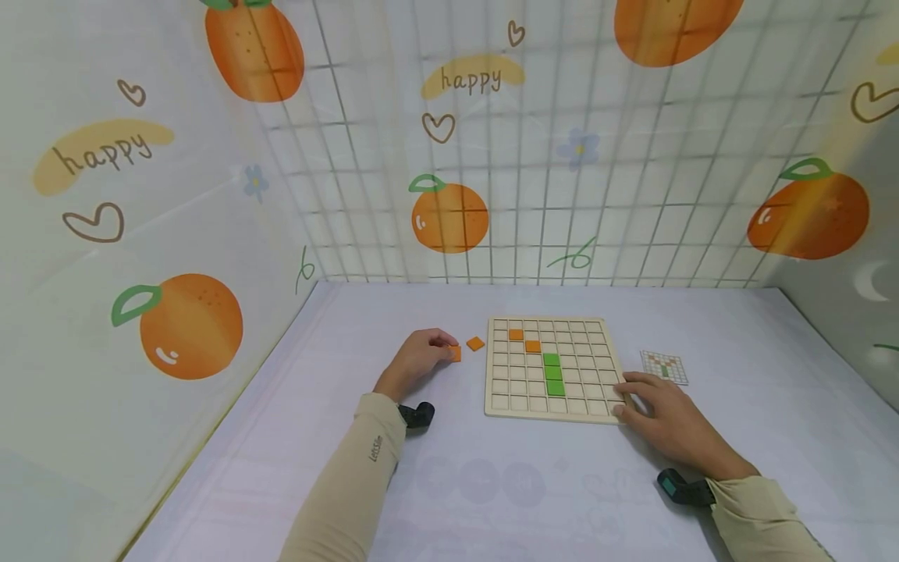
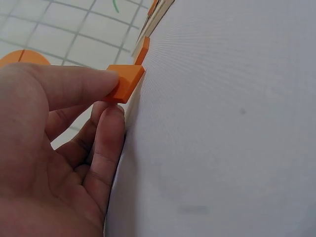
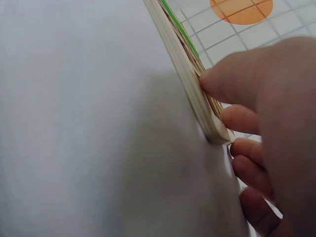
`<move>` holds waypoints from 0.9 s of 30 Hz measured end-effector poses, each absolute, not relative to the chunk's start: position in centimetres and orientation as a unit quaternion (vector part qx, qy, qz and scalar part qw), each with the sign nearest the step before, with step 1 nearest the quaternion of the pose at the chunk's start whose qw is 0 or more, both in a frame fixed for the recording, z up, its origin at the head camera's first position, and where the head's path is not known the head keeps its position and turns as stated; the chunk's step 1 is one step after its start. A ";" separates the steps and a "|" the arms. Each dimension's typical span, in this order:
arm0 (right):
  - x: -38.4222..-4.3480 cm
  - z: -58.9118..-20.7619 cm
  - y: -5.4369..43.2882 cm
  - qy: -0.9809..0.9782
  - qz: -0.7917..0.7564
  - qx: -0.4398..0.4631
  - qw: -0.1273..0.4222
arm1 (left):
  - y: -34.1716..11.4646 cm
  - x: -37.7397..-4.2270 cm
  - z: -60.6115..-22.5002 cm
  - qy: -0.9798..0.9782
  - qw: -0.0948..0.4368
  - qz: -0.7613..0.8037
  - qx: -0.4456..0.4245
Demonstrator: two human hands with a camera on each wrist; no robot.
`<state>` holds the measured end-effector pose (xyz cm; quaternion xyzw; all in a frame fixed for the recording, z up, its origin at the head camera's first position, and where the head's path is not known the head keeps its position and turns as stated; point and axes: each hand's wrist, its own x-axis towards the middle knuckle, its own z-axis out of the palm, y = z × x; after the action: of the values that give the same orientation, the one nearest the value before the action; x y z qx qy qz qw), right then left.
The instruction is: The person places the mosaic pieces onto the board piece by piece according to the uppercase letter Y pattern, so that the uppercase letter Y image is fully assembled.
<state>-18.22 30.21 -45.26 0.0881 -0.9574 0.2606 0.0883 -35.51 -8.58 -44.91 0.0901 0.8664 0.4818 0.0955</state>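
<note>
My left hand pinches an orange square tile between thumb and fingers, left of the board. Another orange tile lies flat on the table just beyond it. The pale wooden grid board carries orange tiles stepping diagonally and a short column of green tiles. At the board's right edge, near its front corner, my right hand holds on with the thumb on top and fingers curled by the side. The undersides of those fingers are partly hidden.
A small printed pattern card lies right of the board, beyond my right hand. The table has a pale cloth. A curtain printed with oranges stands behind, and similar cloth lines both sides.
</note>
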 end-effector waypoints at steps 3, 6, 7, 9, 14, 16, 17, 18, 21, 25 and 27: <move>-18.3 -45.2 30.3 -0.957 0.260 0.091 0.093 | -8.4 -35.6 -44.8 0.859 0.090 0.497 0.085; -18.2 -45.3 30.2 -0.956 0.261 0.093 0.092 | -8.1 -35.6 -44.8 0.850 0.079 0.515 0.077; -18.2 -45.4 30.2 -0.956 0.261 0.092 0.091 | -8.1 -35.6 -44.8 0.847 0.076 0.521 0.072; -18.2 -45.4 30.1 -0.958 0.260 0.090 0.087 | -7.8 -35.6 -44.7 0.839 0.069 0.535 0.064; -18.2 -45.2 30.2 -0.958 0.256 0.092 0.096 | -7.0 -35.7 -44.3 0.801 0.076 0.591 0.056; -18.1 -45.2 30.2 -0.957 0.255 0.095 0.102 | -6.6 -35.7 -44.1 0.791 0.083 0.604 0.058; -18.1 -45.2 30.3 -0.957 0.255 0.096 0.105 | -6.5 -35.8 -44.0 0.789 0.085 0.606 0.063; -18.1 -45.1 30.3 -0.957 0.254 0.097 0.107 | -6.3 -35.8 -44.0 0.788 0.086 0.606 0.064; -18.1 -45.2 30.3 -0.956 0.256 0.100 0.105 | -5.9 -35.8 -43.8 0.786 0.090 0.609 0.061; -18.1 -45.3 30.2 -0.954 0.260 0.101 0.106 | -5.3 -35.8 -43.9 0.790 0.095 0.603 0.056; -18.1 -45.4 30.2 -0.955 0.259 0.099 0.105 | -5.0 -35.7 -44.0 0.793 0.098 0.598 0.058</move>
<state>-18.09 30.23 -45.39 0.0985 -0.9550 0.2593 0.1053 -35.74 -5.01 -44.05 0.0581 0.7932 0.5982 0.0978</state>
